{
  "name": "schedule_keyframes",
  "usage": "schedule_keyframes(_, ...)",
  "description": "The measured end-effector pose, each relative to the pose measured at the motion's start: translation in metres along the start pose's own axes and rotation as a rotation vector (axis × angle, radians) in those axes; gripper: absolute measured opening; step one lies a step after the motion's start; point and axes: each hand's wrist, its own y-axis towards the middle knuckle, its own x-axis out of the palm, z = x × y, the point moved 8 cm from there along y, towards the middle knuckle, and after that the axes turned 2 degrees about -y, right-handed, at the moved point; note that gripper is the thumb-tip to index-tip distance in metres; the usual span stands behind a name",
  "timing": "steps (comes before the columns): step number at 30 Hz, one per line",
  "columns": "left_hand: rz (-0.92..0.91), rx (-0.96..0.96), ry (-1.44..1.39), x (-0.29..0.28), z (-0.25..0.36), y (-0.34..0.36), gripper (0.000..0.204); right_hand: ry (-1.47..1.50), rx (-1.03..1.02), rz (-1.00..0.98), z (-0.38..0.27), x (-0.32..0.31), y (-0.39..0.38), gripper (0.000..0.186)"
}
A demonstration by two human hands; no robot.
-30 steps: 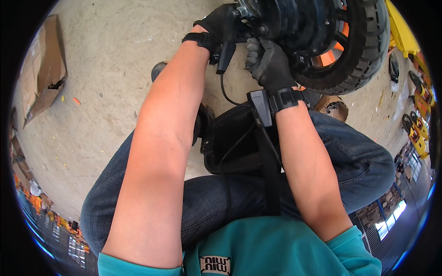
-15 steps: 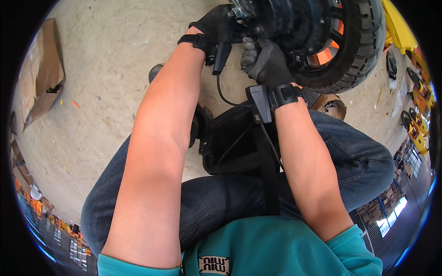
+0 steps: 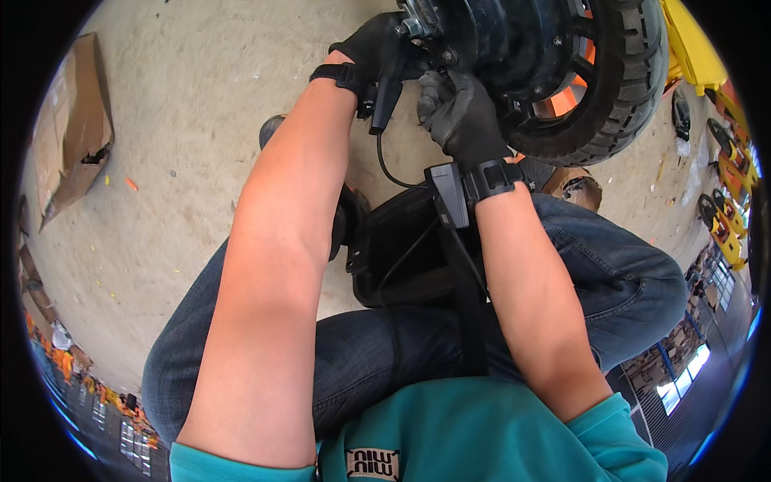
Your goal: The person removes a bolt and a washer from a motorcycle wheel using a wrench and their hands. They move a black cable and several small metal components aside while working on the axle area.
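Note:
A wheel with a knobby black tyre (image 3: 638, 92) and a wide black hub (image 3: 502, 48) fills the upper right. At the hub's left end sits a silver bolt with a nut (image 3: 409, 28). My left hand (image 3: 373, 48), in a black glove, reaches in beside this bolt; its fingers are hidden against the dark parts. Just below the hub, my right hand (image 3: 466, 116) in a dark glove has its fingers curled closed near a small bolt head (image 3: 449, 57). Whatever lies within those fingers cannot be made out.
Cabled black devices are strapped at both wrists, one being a box (image 3: 448, 195). A black seat-like piece (image 3: 393, 241) lies between my legs. Flattened cardboard (image 3: 76, 120) lies at left. Yellow parts (image 3: 695, 48) stand at right, beyond the tyre.
My right hand has drawn slightly down and left, its wrist turning a little. The wheel has shifted very slightly left. My left hand stays nearly in place.

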Motion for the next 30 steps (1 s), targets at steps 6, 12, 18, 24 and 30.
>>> schedule_keyframes(6, 0.033, 0.05, -0.01, 0.013, 0.023, -0.007, 0.02, -0.031, -0.003, -0.077, -0.002, -0.003, 0.004, 0.026)
schedule_keyframes(12, 0.029, 0.047, 0.346, 0.01, 0.028, -0.012, 0.022, -0.064, 0.041, -0.056, 0.0, 0.004, 0.0, 0.028)
schedule_keyframes(18, -0.094, 0.128, -0.039, -0.004, -0.002, 0.009, 0.023, -0.038, 0.09, -0.088, 0.005, -0.002, 0.007, 0.028)
schedule_keyframes(24, 0.041, 0.047, -0.007, 0.002, 0.01, -0.001, 0.019, -0.082, 0.033, 0.032, -0.004, 0.005, -0.006, 0.025)
schedule_keyframes(30, 0.045, -0.029, -0.122, 0.0, 0.004, -0.001, 0.019, -0.086, 0.04, -0.022, -0.001, -0.005, 0.004, 0.024)
